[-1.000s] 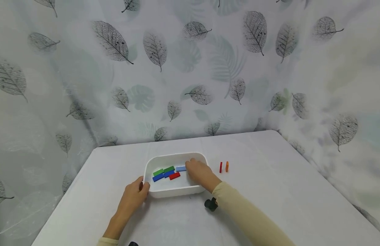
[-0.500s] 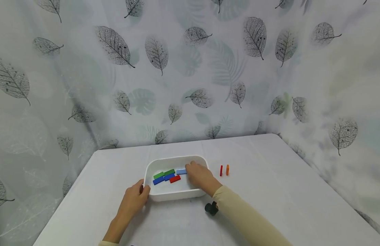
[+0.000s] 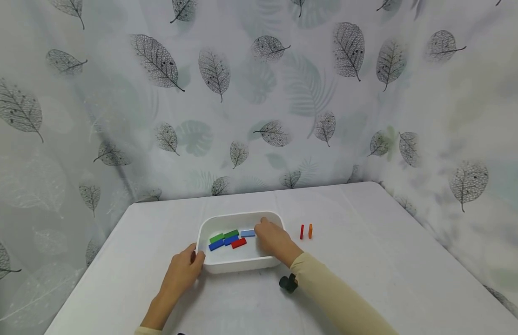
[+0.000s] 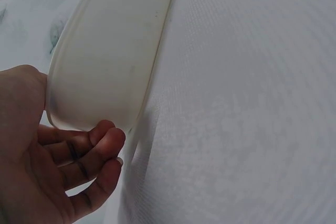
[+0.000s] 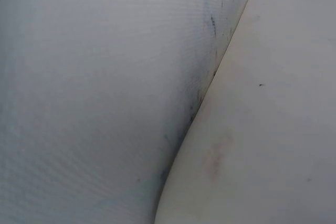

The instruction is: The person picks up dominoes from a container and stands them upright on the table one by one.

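A white rectangular tray (image 3: pixel 242 268) lies on the table, its outer wall also filling part of both wrist views. My left hand (image 3: pixel 184 269) grips its left end, with bent fingers (image 4: pixel 109 142) against the corner in the left wrist view. Inside the tray, my right hand (image 3: pixel 273 238) reaches down at the right end of a light blue block (image 3: pixel 248 233); whatever lies under its curled fingers is hidden. Left of it are a light green block (image 3: pixel 216 238), a dark green block (image 3: pixel 231 234), two blue blocks (image 3: pixel 216 245) and a red block (image 3: pixel 238 243).
Right of the tray, a thin red block (image 3: pixel 302 231) and an orange block (image 3: pixel 310 231) stand on the white-covered table (image 3: pixel 367 260). A leaf-patterned curtain (image 3: pixel 259 102) encloses the back and sides. A black wrist device (image 3: pixel 288 283) hangs under the right sleeve.
The head view has tilted slightly, lowering the scene in frame. My right hand has shifted very slightly rightward at the light blue block. My left hand keeps its grip on the tray.
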